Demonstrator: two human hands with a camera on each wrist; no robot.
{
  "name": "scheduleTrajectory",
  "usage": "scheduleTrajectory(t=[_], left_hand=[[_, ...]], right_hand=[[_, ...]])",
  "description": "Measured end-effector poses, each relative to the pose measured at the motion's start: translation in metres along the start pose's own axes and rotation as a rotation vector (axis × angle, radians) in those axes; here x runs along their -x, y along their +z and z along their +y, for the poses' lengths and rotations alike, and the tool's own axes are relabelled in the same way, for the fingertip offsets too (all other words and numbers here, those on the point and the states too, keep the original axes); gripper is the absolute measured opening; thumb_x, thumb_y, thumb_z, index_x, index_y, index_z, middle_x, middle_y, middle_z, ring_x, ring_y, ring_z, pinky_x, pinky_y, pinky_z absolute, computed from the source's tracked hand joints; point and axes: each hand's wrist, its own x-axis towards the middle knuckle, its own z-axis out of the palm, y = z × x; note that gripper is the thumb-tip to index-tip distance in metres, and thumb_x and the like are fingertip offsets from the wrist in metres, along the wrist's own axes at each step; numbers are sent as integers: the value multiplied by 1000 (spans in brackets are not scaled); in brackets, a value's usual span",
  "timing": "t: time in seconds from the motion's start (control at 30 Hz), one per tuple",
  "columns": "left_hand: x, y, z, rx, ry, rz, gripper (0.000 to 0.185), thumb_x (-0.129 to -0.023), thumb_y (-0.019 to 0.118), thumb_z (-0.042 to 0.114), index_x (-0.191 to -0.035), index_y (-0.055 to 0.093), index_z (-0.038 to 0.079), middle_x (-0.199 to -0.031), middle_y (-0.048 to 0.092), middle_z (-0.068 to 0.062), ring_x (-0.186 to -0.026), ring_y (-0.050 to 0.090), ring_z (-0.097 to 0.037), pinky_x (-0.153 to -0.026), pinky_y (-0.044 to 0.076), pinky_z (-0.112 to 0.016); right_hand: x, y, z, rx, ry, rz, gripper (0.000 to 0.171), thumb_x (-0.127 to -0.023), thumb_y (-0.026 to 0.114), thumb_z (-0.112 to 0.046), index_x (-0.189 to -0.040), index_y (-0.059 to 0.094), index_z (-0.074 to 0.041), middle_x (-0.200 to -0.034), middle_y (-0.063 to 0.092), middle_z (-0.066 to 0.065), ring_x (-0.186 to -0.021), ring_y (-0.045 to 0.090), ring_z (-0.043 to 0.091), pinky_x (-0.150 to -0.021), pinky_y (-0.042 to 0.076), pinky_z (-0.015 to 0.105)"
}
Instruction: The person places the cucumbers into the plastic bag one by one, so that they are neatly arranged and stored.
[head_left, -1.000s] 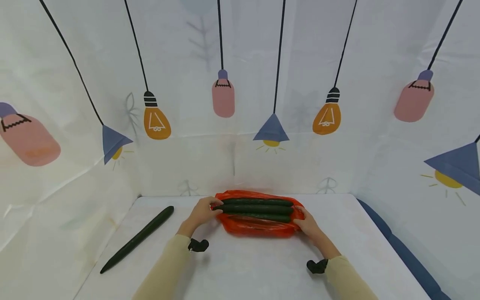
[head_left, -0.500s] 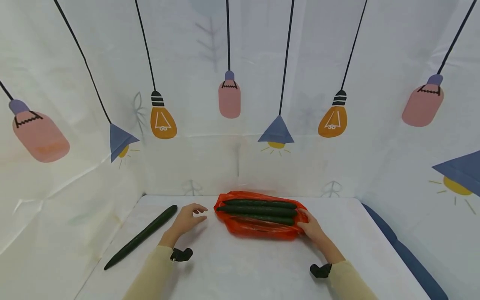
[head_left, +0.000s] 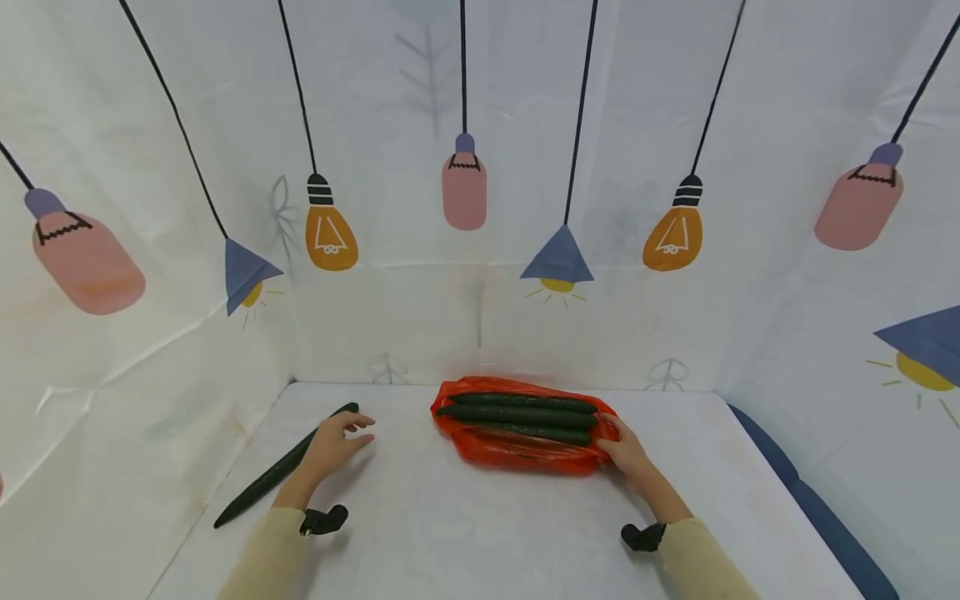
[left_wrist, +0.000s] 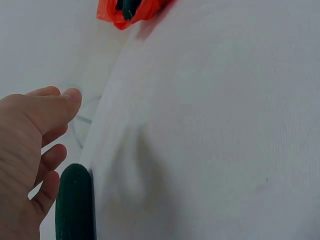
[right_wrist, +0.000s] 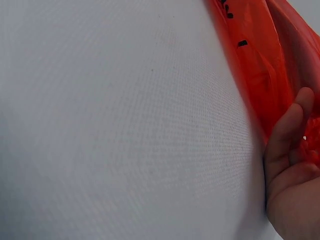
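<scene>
The left hand is over the lone cucumber, which lies slanted near the left edge of the table. Its fingers are loose and spread, and they hold nothing. In the left wrist view the fingers are just beside the cucumber's dark end.

The right hand rests at the right end of the red bag, and its fingers touch the plastic. I cannot tell if it grips the bag. The bag lies near the back edge of the table, with three cucumbers side by side on it.
</scene>
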Motion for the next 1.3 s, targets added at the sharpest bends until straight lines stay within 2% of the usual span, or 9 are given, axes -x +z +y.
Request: scheduleTrajectory(t=[0.2, 0.37, 0.57, 0.8, 0.97, 1.13, 1.3], left_hand=[[12, -19, -10, 6, -52, 35, 26, -84, 77, 9, -109, 72, 4, -105, 66, -12, -96, 58, -31, -83, 46, -48], [21, -31, -23, -29, -44, 81, 24, -83, 78, 10, -106, 73, 6, -103, 67, -9, -96, 59, -29, -85, 46, -48], [31, -44, -36, -40, -44, 122, 27, -84, 78, 12, -109, 72, 6, -112, 66, -14, -108, 57, -37, -90, 44, -54], [37, -56, -48, -29, -112, 84, 37, -87, 75, 21, -119, 66, 5, -125, 60, -21, -119, 50, -43, -94, 39, -60], [38, -59, -55, -100, -164, -7, 57, -87, 75, 28, -134, 56, 3, -133, 51, -28, -119, 47, -50, -92, 39, -63], [39, -59, -65, -171, -182, -78, 73, -85, 75, 35, -142, 46, -1, -128, 50, -33, -111, 51, -51, -89, 41, -63], [41, -58, -73, -213, -210, -107, 75, -85, 74, 38, -142, 45, -1, -120, 53, -31, -109, 52, -47, -88, 42, -61]], right_hand=[[1, 0, -1, -7, 10, 8, 62, -91, 51, -2, -149, 31, -8, -132, 32, 25, -65, 53, 21, -62, 49, 31], [2, 1, -2, -11, 6, 9, 61, -91, 51, -2, -148, 31, -7, -131, 34, 26, -64, 52, 21, -62, 49, 32], [1, 1, -2, 11, 5, 12, 61, -91, 51, -2, -148, 32, -7, -132, 34, 25, -68, 53, 21, -62, 48, 32], [0, 1, -2, 9, -1, 11, 62, -90, 51, -2, -148, 32, -8, -132, 34, 24, -66, 52, 21, -61, 48, 32], [1, 1, -2, 3, -1, 5, 62, -90, 52, -1, -148, 31, -8, -131, 34, 25, -65, 51, 21, -61, 48, 32], [3, 1, -2, 3, 14, -6, 63, -91, 52, -2, -150, 29, -7, -134, 30, 24, -68, 51, 22, -63, 48, 32], [2, -1, -2, -12, 18, -17, 63, -92, 51, -2, -151, 28, -7, -136, 28, 24, -69, 51, 22, -64, 48, 32]])
